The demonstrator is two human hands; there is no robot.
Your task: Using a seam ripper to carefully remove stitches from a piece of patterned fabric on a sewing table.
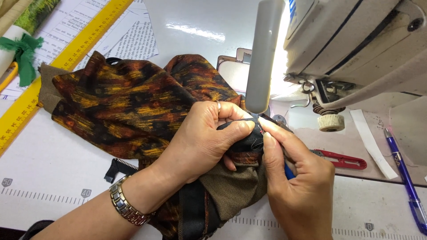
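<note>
A dark garment of orange, yellow and black patterned fabric [129, 102] with a brown lining lies bunched on the sewing table. My left hand [204, 138], with a ring and a metal wristwatch, pinches a black folded edge of the fabric near the machine's needle area. My right hand [293, 182] holds a small blue-handled tool [289, 171] against that same black edge, fingertips touching the cloth. Both hands meet just in front of the grey lamp tube [263, 58].
A white sewing machine [356, 40] stands at the upper right. Red thread snips [342, 160], a white strip and a blue pen [407, 182] lie to the right. A yellow ruler [62, 62], printed papers and a green cloth scrap lie at the left.
</note>
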